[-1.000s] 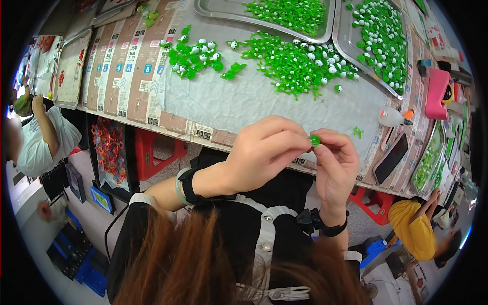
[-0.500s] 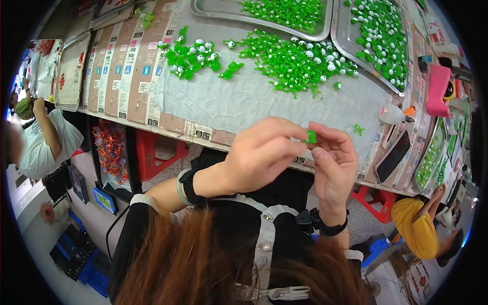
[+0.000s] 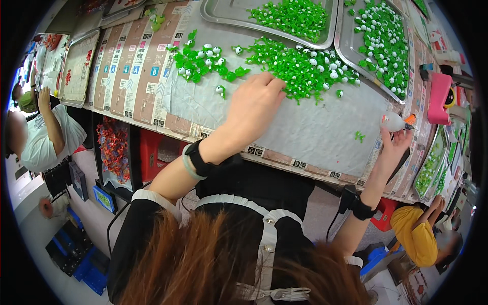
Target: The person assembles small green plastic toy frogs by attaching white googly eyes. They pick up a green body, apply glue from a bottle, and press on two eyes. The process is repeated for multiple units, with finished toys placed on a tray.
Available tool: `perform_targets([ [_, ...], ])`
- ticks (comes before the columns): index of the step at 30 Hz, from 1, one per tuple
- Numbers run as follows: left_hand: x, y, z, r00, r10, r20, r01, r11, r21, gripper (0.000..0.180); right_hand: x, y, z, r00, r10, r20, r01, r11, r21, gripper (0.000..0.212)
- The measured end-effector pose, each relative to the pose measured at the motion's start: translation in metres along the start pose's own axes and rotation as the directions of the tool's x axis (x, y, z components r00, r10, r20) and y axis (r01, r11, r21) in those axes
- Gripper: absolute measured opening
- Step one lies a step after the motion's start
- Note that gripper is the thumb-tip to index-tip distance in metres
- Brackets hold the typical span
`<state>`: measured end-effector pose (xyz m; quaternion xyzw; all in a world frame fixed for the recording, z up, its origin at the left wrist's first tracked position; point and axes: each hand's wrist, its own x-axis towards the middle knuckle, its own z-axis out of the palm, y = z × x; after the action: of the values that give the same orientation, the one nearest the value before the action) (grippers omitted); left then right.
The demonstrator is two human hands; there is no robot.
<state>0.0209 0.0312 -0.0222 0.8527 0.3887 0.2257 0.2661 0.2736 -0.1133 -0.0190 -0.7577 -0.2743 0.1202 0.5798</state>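
Note:
At the near edge of a heap of small green figures with white eyeballs, my left hand is bent down, fingers curled together. Its fingertips are partly hidden, so I cannot make out what they pinch. Over on the right, the thumb and fingers of my right hand close round a white squeeze bottle with a dark tip, lying beside an orange piece. Left of my left hand, one green figure with an eyeball lies apart, below a smaller group of figures.
Two metal trays of green pieces stand at the back. A loose green piece lies on the grey cloth. A pink tape dispenser is at the right. Co-workers sit left and right; a red stool stands below the table.
My hands have parted from the small green piece they held together. The left moved up to the heap, the right over to the bottle. A figure now lies near the smaller group.

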Motion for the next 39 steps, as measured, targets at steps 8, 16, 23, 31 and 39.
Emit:
perform_targets([
  [8,0.003,0.008,-0.013,0.977,-0.195,0.09,0.212,0.939,-0.27,0.011,0.018,0.009,-0.008,0.986,0.15,0.071,-0.157,0.982,0.104,0.037],
  [16,-0.02,0.021,-0.029,0.702,-0.179,0.689,0.6,-0.372,-0.708,0.015,-0.061,-0.074,0.027,0.885,0.233,0.403,-0.407,0.809,0.425,0.038],
  [23,-0.032,0.02,-0.022,0.643,-0.055,0.764,0.582,-0.614,-0.534,0.014,-0.093,-0.091,0.042,0.964,0.015,0.267,-0.105,0.939,0.327,0.041],
  [31,-0.035,0.016,-0.02,0.597,0.013,0.802,0.617,-0.646,-0.449,0.014,-0.097,-0.1,0.042,0.941,-0.283,0.183,0.241,0.945,0.223,0.049],
  [39,-0.035,0.018,-0.021,0.586,0.008,0.81,0.629,-0.634,-0.449,0.014,-0.097,-0.1,0.044,0.936,-0.279,0.215,0.236,0.95,0.203,0.045],
])
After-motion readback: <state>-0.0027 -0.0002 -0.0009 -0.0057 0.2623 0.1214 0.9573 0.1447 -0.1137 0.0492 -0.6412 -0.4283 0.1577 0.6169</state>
